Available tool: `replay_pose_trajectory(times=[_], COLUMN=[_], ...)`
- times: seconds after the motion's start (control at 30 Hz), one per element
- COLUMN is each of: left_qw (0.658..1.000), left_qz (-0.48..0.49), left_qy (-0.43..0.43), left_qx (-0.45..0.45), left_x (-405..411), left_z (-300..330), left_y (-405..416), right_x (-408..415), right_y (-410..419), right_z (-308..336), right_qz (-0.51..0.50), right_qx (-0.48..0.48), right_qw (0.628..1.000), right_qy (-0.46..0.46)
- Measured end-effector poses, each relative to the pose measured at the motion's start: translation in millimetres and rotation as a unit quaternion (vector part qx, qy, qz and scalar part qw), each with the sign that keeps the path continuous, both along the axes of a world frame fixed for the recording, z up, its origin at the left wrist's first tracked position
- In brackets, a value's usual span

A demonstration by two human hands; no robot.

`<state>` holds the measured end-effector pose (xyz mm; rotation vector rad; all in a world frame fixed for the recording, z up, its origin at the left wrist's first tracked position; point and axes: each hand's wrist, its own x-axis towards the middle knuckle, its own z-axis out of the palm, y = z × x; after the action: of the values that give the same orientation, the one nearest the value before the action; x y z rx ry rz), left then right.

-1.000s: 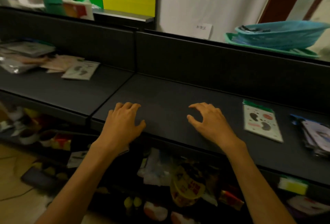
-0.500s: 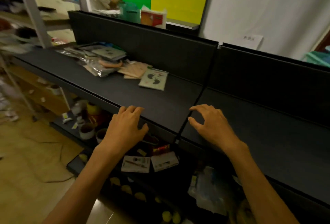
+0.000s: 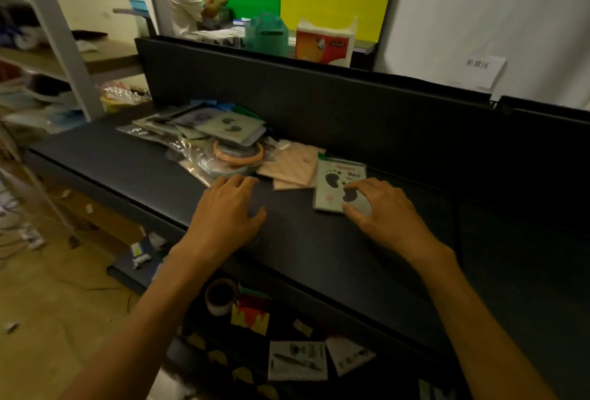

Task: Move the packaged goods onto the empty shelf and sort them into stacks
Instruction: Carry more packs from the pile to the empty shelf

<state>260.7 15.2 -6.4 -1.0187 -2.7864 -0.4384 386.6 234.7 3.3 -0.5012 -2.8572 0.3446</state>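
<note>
A heap of flat packaged goods [image 3: 204, 134] lies on the left part of the dark shelf [image 3: 127, 166]. Beside it are beige packets [image 3: 293, 166] and a pale green packet with black paw prints [image 3: 335, 182]. My right hand [image 3: 383, 217] rests with its fingertips on that paw-print packet's near corner, fingers curved and apart. My left hand [image 3: 226, 214] hovers flat over the bare shelf, fingers spread, just short of a clear bag holding orange rings [image 3: 236, 153]. Neither hand grips anything.
The shelf's tall dark back panel [image 3: 319, 102] runs behind the goods. A lower shelf [image 3: 297, 358] holds cards, a tape roll and small items. A grey rack post [image 3: 60, 39] stands at left. A person works at a far counter beyond green and orange packs [image 3: 325, 42].
My view and both hands have shifted left along the shelf, from the bare right section to the heap. My right hand has now come down on the paw-print packet.
</note>
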Motion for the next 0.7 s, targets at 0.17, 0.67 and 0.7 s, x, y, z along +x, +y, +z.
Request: replay_pose_trajectory(times=[0.17, 0.67, 0.7], left_qw=[0.998, 0.988, 0.988], left_qz=[-0.052, -0.125, -0.122], left_qy=[0.019, 0.026, 0.032], left_qx=[0.030, 0.085, 0.085], left_x=[-55.3, -188.9, -199.2], left_z=[3.5, 10.4, 11.8], left_y=[15.6, 30.8, 27.7], right_x=[-34.0, -81.8, -84.9], right_y=[3.9, -18.8, -22.2], right_z=[5.2, -8.7, -10.4], right_qz=[-0.053, -0.272, -0.289], right_qx=[-0.007, -0.038, -0.038], right_qw=[0.999, 0.961, 0.956], right_qy=[-0.007, -0.019, -0.020])
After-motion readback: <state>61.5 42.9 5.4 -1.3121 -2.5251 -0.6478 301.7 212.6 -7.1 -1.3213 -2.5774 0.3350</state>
